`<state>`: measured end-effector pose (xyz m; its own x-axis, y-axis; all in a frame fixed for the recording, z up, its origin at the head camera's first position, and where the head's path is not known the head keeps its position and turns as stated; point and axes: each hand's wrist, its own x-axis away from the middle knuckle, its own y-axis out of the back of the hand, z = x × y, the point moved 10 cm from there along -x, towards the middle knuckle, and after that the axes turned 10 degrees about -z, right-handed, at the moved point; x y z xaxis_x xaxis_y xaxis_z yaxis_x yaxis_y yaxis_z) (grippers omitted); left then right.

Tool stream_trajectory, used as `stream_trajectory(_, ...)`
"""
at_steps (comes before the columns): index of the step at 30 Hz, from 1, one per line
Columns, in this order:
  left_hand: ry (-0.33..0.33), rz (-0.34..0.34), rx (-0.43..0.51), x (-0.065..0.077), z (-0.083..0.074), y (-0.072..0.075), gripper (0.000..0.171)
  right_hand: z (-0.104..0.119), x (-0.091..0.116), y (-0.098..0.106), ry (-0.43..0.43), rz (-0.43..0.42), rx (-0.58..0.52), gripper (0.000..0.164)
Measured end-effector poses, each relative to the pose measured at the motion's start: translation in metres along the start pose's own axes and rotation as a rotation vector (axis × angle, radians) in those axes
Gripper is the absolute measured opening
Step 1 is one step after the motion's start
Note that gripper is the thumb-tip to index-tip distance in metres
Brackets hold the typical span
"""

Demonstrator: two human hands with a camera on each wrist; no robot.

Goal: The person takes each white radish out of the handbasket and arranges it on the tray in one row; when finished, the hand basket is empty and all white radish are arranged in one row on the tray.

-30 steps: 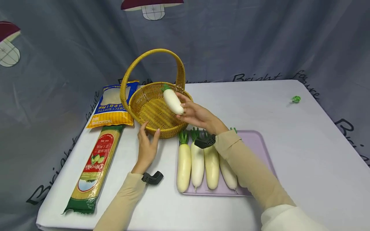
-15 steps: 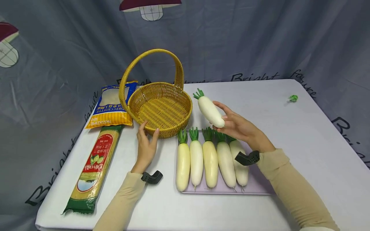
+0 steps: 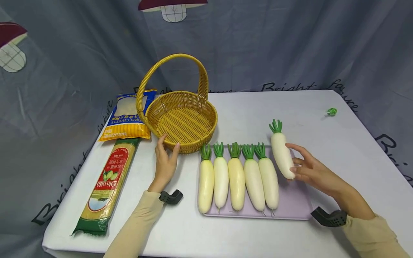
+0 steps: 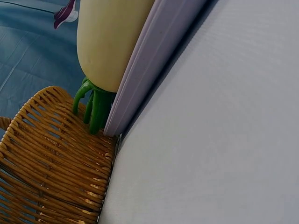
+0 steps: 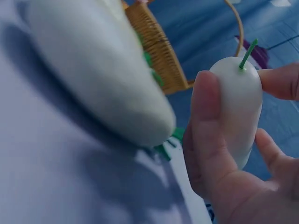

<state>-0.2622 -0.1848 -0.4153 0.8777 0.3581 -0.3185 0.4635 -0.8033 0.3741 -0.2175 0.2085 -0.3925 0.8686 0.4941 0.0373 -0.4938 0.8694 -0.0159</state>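
My right hand pinches a white radish near its lower end, between thumb and fingers, with its green stalks pointing to the back. The radish hangs over the right part of a lilac tray. Several other radishes lie side by side on the tray, green tops toward the back. In the right wrist view, the thumb and fingers surround the held radish. My left hand touches the front of a yellow wicker basket, thumb and fingers spread at its rim. No radish shows inside the basket.
Left of the basket lies a blue and yellow pasta bag, with a long spaghetti pack in front of it. A small green piece lies at the table's back right. Behind the white table hangs a grey curtain.
My right hand has carried the radish from above the basket to the right and nearer, over the tray's right part. The left hand stays at the basket's front.
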Motion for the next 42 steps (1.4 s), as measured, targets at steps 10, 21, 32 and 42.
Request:
stream_trajectory(10,0.01,0.006,0.001,0.002,0.003,-0.003,0.061,-0.029,0.04,0.001,-0.072,-0.092,0.363,0.07)
stream_trajectory(21,0.02,0.004,-0.018,0.003,0.006,0.002,0.061,-0.03,0.051,-0.011,-0.008,-0.074,0.51,0.068)
stream_trajectory(32,0.017,0.01,-0.057,0.003,0.003,0.001,0.063,-0.014,0.049,-0.015,0.032,-0.09,0.829,0.067)
stream_trajectory(42,-0.059,0.107,-0.436,0.009,-0.013,0.0,0.089,0.01,0.044,-0.006,0.136,-0.261,0.956,0.048)
